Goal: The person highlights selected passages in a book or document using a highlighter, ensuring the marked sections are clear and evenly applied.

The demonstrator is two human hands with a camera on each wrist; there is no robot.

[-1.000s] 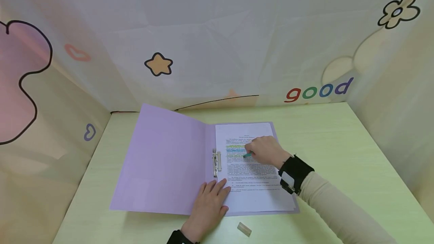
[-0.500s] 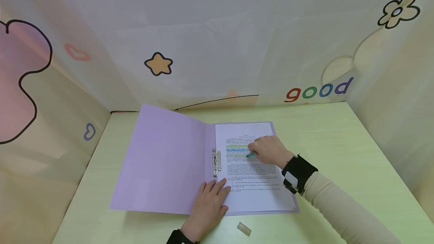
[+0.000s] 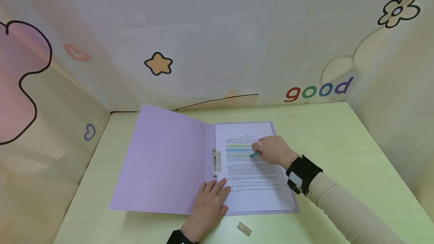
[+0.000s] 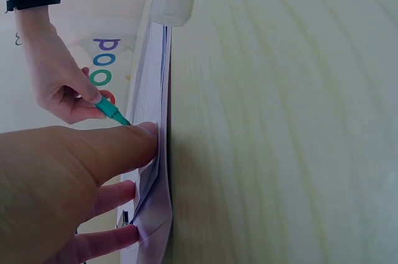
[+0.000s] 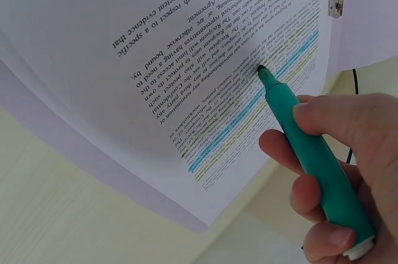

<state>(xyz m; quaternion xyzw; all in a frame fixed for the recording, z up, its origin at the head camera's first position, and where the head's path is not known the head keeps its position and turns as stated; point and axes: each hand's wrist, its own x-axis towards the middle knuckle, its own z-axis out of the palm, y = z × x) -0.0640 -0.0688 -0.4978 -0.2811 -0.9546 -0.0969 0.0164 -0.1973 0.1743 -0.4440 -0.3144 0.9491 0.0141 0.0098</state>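
Note:
In the head view, an open purple folder [image 3: 166, 161] lies on the table with printed sheets [image 3: 257, 199] on its right side. My right hand [image 3: 271, 150] grips a green highlighter [image 5: 314, 158], thumb and fingers curled round its barrel. The dark tip meets the text on the top sheet, at the lower yellow-green line; blue and yellow lines lie above it. My left hand [image 3: 209, 202] rests with spread fingers on the folder's spine and the sheet's lower left corner. Its thumb [image 4: 124, 146] presses near the sheet's bottom edge.
A metal clip [image 3: 215, 163] sits on the folder's spine, left of the sheets. A small translucent cap-like piece [image 3: 244, 229] lies on the table [image 3: 339, 134] in front of the folder. A patterned cloth [image 3: 217, 48] encloses the back and sides.
My right hand has moved the highlighter rightward along a text line, and more of the yellow-green line shows behind its tip. My left hand has stayed in place.

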